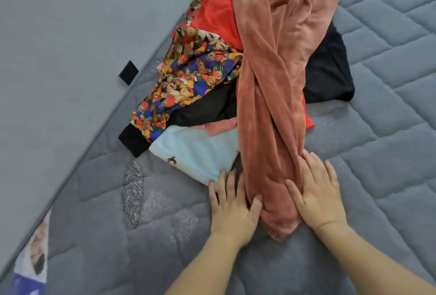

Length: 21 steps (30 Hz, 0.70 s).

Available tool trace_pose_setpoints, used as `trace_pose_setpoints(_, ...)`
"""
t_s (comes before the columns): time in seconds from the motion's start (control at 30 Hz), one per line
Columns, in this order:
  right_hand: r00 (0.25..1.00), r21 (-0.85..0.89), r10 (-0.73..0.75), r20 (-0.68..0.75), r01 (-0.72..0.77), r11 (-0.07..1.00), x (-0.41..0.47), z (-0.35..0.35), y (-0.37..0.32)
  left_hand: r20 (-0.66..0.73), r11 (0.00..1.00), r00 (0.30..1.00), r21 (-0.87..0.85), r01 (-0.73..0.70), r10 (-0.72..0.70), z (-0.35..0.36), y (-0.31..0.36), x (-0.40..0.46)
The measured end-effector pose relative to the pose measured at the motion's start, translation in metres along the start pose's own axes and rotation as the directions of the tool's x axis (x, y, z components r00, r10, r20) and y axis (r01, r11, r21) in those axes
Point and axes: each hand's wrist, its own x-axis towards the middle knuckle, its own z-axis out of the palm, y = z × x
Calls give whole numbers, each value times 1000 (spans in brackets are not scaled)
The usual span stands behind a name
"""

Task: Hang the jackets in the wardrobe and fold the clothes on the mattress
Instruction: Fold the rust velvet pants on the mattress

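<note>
Head view looks down on a grey quilted mattress [389, 143] with a heap of clothes at its far middle. No readable writing or brand shows; the only marks are a small dark bird motif on the pale blue garment [188, 153] and a black patch [128, 73] on the grey surface [59, 47] to the left, beyond the mattress's piped edge, which runs diagonally from near left to far middle.

A long twisted pink velour garment [271, 106] lies over the heap and reaches toward the person. The left hand [232, 205] lies flat and open, fingers spread, partly on the mattress with its thumb against the garment's near end. The right hand [318, 198] presses open-palmed on the same end from the right, gripping nothing.

Under the pink piece lie a teddy-bear print garment [188, 75], a red one [217, 16] and black cloth [330, 70]. Bare mattress spreads wide to the right and near left of the heap.
</note>
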Motion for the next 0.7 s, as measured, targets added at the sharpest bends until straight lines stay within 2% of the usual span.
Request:
trace_pose_setpoints(0.07, 996, -1, -29, -79, 29, 1000, 5, 14, -3, -147, 999, 989, 48, -3, 10, 26, -5, 3)
trace_pose_setpoints(0.17, 996, -27, -25, -84, 23, 999, 7, 16, 0, -255, 998, 967, 63, 6, 10, 36, -6, 3)
trace_pose_setpoints(0.27, 998, -55, -22, -58, 19, 998, 1, 16, 3, -234, 998, 972, 68, 4, 12, 36, -3, 1)
trace_pose_setpoints(0.7, 978, -41, -77, -195, 71, 997, 2, 24, 6, -294, 999, 956, 53, 10, 6, 39, -3, 7)
